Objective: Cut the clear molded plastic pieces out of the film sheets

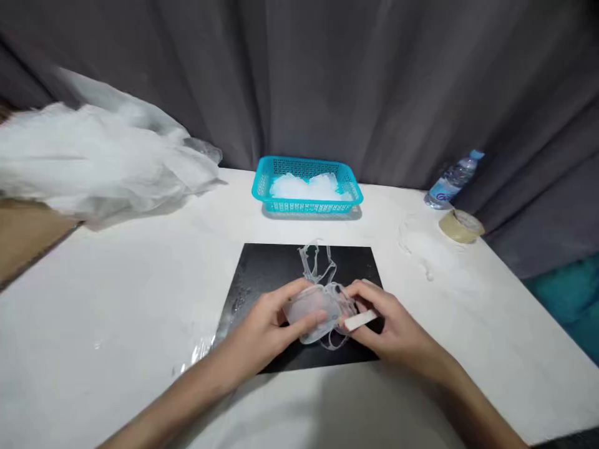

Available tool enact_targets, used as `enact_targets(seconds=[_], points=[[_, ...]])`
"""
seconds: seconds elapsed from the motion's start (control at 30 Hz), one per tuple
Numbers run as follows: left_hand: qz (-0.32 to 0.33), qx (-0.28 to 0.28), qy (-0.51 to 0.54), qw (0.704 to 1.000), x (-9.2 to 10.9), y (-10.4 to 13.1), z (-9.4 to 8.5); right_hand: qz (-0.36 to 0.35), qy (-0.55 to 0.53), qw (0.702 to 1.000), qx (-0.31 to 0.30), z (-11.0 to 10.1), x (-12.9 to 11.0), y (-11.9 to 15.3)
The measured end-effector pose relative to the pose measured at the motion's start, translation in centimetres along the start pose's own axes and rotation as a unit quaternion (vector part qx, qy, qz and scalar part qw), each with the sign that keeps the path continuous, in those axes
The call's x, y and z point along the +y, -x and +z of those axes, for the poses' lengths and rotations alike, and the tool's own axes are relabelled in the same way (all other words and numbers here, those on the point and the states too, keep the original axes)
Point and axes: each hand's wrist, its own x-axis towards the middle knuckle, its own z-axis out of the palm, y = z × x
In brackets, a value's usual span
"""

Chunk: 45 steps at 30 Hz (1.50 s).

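Observation:
My left hand [285, 318] grips a translucent, whitish, soft-looking moulded piece [311, 308], thumb on top and fingers behind. It is held over a black mat [276, 265]. Thin clear strips [318, 265] stick up from its far side, and another loop hangs below. My right hand [381, 318] is closed at the piece's right edge, with a short flat white stick-like thing [360, 320] between thumb and fingers. The far end of that white thing is hidden, so I cannot tell its kind.
Behind the mat stands a turquoise basket [306, 207] holding whitish translucent pieces [304, 187]. A water bottle [453, 181] and a roll of tape [461, 226] are at the right. Crumpled plastic sheeting [103, 156] and cardboard [32, 237] lie left. A dark curtain [318, 81] hangs behind.

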Motion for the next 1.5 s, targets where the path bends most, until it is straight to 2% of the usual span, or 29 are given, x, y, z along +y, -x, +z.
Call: enact_targets(seconds=[0.13, 0.27, 0.37, 0.47, 0.6, 0.67, 0.77, 0.87, 0.97, 1.03, 1.1, 1.23, 1.3, 1.37, 1.43, 1.5], points=[[0.000, 0.017, -0.033, 0.999, 0.1, 0.0, 0.6, -0.016, 0.026, 0.997, 0.072, 0.7, 0.7, -0.8], [0.012, 0.036, -0.092, 0.995, -0.1, 0.0, 0.5, -0.020, 0.031, 0.995, 0.096, 1.0, 0.7, -1.0], [0.049, 0.060, -0.151, 0.985, 0.5, 0.2, 0.6, -0.002, 0.028, 0.995, 0.095, 1.1, 0.5, -0.9], [0.102, 0.074, -0.177, 0.976, 0.8, 0.6, 1.5, 0.022, 0.049, 0.995, 0.081, 1.4, 0.4, -0.8], [0.119, 0.099, -0.248, 0.956, -0.9, 0.9, 2.3, 0.046, 0.112, 0.992, 0.041, 2.1, 0.9, -0.8], [0.118, 0.140, -0.299, 0.937, -2.4, 0.6, 1.4, 0.074, 0.137, 0.986, 0.063, 2.5, 1.2, -1.1], [0.097, 0.190, -0.325, 0.921, -3.9, -0.2, -1.5, 0.094, 0.144, 0.981, 0.092, 3.3, 1.3, -2.3], [0.098, 0.221, -0.324, 0.915, -4.3, -0.9, -4.7, 0.110, 0.137, 0.982, 0.065, 3.8, 0.7, -4.4], [0.110, 0.235, -0.323, 0.910, -4.3, -1.4, -6.9, 0.077, 0.137, 0.987, 0.018, 3.5, -0.3, -6.1], [0.116, 0.238, -0.325, 0.908, -4.4, -1.5, -7.7, 0.046, 0.134, 0.990, 0.024, 2.1, -0.9, -6.6], [0.123, 0.241, -0.325, 0.906, -4.4, -1.7, -8.3, 0.037, 0.121, 0.991, 0.050, -0.7, -1.3, -6.2], [0.127, 0.237, -0.309, 0.912, -4.0, -1.9, -9.1, 0.017, 0.117, 0.986, 0.116, -9.5, -0.1, -4.1], [0.123, 0.230, -0.295, 0.919, -3.6, -1.9, -9.2, 0.038, 0.193, 0.962, 0.190, -14.1, 1.5, -3.0], [0.119, 0.224, -0.285, 0.924, -3.3, -1.9, -9.2, 0.075, 0.257, 0.940, 0.212, -17.6, 3.7, -2.3], [0.117, 0.220, -0.280, 0.927, -3.1, -1.7, -9.1, 0.100, 0.286, 0.921, 0.246, -19.4, 5.9, -2.2], [0.115, 0.218, -0.278, 0.928, -2.9, -1.6, -9.1, 0.117, 0.315, 0.900, 0.279, -19.4, 8.0, -2.3]])
